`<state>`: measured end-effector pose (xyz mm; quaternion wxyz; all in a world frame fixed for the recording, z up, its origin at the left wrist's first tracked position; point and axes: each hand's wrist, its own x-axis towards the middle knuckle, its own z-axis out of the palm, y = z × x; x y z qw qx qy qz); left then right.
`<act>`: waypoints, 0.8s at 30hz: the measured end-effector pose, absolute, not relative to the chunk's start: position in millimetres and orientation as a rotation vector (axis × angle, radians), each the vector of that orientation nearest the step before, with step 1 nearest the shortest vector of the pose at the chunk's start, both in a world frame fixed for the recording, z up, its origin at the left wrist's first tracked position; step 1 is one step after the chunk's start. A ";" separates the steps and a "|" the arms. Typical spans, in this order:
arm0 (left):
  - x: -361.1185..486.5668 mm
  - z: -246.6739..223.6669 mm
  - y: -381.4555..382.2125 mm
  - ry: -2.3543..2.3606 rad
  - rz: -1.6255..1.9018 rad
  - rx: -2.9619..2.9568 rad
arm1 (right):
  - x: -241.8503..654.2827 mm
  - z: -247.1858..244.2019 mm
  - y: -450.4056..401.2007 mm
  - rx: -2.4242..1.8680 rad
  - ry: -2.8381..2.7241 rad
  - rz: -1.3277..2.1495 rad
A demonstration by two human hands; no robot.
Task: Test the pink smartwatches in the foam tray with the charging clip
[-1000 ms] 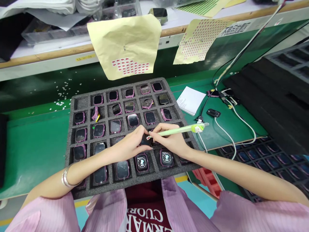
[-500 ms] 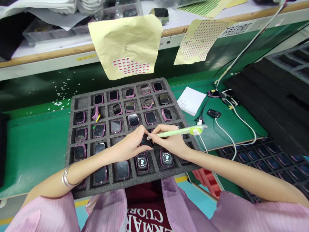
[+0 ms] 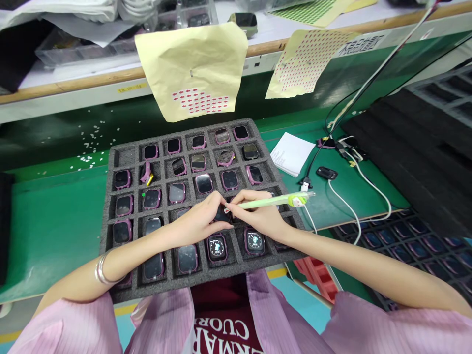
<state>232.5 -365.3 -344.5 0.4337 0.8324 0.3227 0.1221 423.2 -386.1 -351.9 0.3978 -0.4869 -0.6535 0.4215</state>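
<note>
A grey foam tray [image 3: 169,280] of square compartments lies before me, most of them holding purple-framed smartwatch bodies. Over its middle right, my left hand [image 3: 201,221] is closed around a dark smartwatch [image 3: 221,215], partly hidden by the fingers. My right hand [image 3: 258,216] pinches a light green pen [image 3: 265,201] with a cartoon figure near its far end. Its near tip meets the watch's right edge, where a small red-and-white piece shows; I cannot tell whether it is a sticker. Two watches below the hands, a left one [image 3: 217,248] and a right one [image 3: 254,241], show lit clock faces.
White paper slips [image 3: 293,153] lie right of the tray, near cables and a small black device [image 3: 326,173]. Black foam [image 3: 409,147] and another watch tray [image 3: 416,236] stand farther right. Yellow sticker sheets [image 3: 195,64] hang from the shelf edge [image 3: 92,81].
The pen's far end has shifted very slightly to the left. Both hands and the watch stay in nearly the same place.
</note>
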 end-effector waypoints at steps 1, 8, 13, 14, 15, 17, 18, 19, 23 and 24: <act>232.4 -344.9 -365.1 0.803 0.308 2.078 | 423.3 -351.8 -386.1 -1.230 -1.658 1.065; 232.3 -343.6 -364.5 0.816 0.313 2.055 | 423.1 -348.6 -386.3 -1.205 -1.608 1.085; 232.8 -342.8 -364.8 0.817 0.314 2.043 | 422.4 -349.4 -386.5 -1.230 -1.628 1.061; 232.9 -342.8 -364.9 0.818 0.310 2.045 | 422.4 -349.6 -386.6 -1.228 -1.631 1.061; 232.9 -342.9 -364.9 0.818 0.309 2.046 | 422.3 -349.7 -386.6 -1.226 -1.632 1.066; 232.9 -343.2 -364.7 0.813 0.311 2.049 | 422.3 -349.5 -386.6 -1.222 -1.627 1.080; 232.7 -343.4 -364.6 0.813 0.314 2.051 | 422.3 -349.2 -386.6 -1.222 -1.621 1.086; 232.6 -343.6 -364.5 0.814 0.316 2.051 | 422.3 -348.9 -386.6 -1.223 -1.613 1.094; 231.8 -344.5 -364.0 0.823 0.326 2.048 | 423.2 -347.7 -386.5 -1.225 -1.563 1.137; 231.6 -344.7 -363.8 0.821 0.328 2.045 | 423.6 -347.5 -386.5 -1.223 -1.550 1.147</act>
